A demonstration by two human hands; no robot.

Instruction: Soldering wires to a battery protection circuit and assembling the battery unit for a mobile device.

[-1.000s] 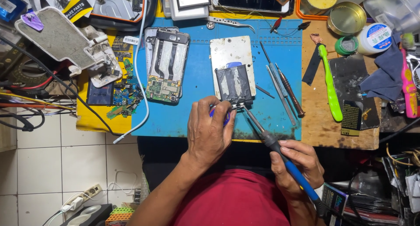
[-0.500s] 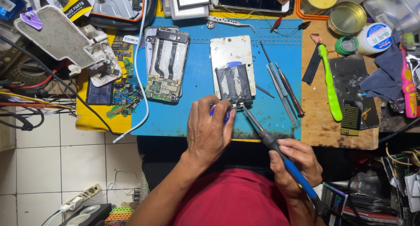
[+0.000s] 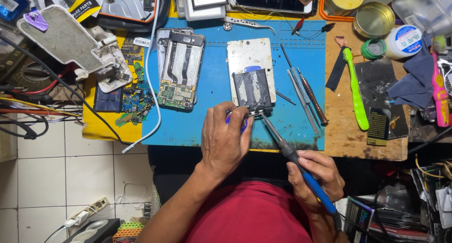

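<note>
Our left hand (image 3: 226,139) pinches the near edge of the black taped battery pack (image 3: 253,90) on the blue bench mat (image 3: 207,125). Our right hand (image 3: 314,177) grips the blue-handled soldering iron (image 3: 294,158), tip at its terminals; the joint looks unfinished, and the opened grey phone (image 3: 180,69) lies unassembled.

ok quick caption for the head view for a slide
Left hand steadies a dark battery on a blue mat while the right hand applies a soldering iron.
</note>
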